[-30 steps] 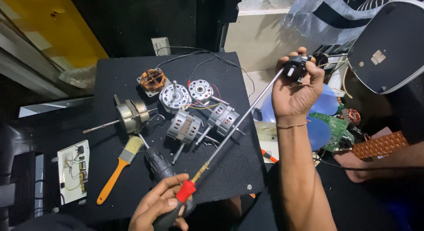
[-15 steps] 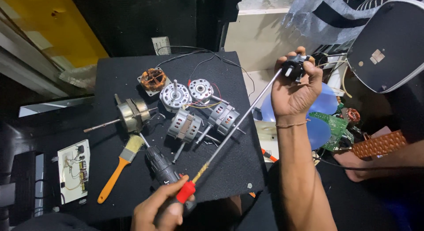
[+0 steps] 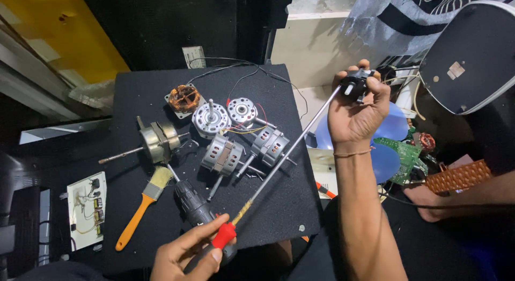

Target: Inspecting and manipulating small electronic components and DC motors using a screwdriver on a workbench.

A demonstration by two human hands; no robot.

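Black matting covers the surface where we work. At the lower centre of the frame our left hand is closed on the red handle of a long screwdriver, so the shaft runs up to the upper right. There our right hand grips a small black part, holding it steady against the tip. Behind the shaft lie several dismantled motors.

Black mat carries motors at centre, paintbrush at 8 o'clock, drill at 6 o'clock, wires at 12 o'clock.
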